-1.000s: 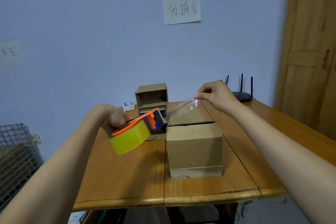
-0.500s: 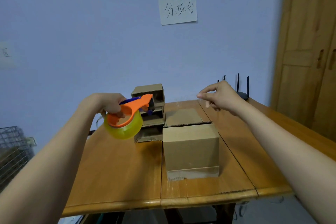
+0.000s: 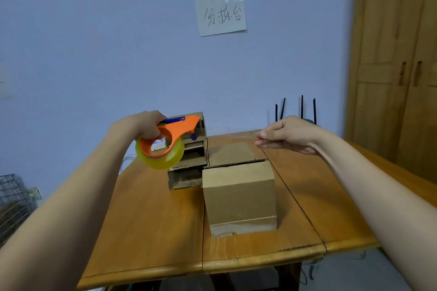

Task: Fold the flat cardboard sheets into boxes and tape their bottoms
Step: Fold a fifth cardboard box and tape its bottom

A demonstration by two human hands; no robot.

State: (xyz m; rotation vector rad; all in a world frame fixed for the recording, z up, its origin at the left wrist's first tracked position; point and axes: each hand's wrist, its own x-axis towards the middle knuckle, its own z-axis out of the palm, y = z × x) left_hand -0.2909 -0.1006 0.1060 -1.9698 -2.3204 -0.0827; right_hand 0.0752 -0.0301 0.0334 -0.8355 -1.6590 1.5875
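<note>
Cardboard box (image 3: 238,194) stands at frame centre on the wooden table (image 3: 151,231), tape along its lower edge. Left hand (image 3: 142,126) grips the orange tape dispenser (image 3: 165,143) left of centre. Right hand (image 3: 289,134) hovers with fingertips pinched together; whether it holds anything cannot be told. Wall note (image 3: 221,15) at upper centre reads "分拣台".

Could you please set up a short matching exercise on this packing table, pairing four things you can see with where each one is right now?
Things:
1. tape dispenser
2. nearest cardboard box
3. router
4. paper note

Places:
A. taped to the blue wall
B. at the far right edge of the table, behind the right hand
C. gripped in the left hand, held in the air
D. standing on the table, top flap open

Pairs: 1-C, 2-D, 3-B, 4-A
</note>
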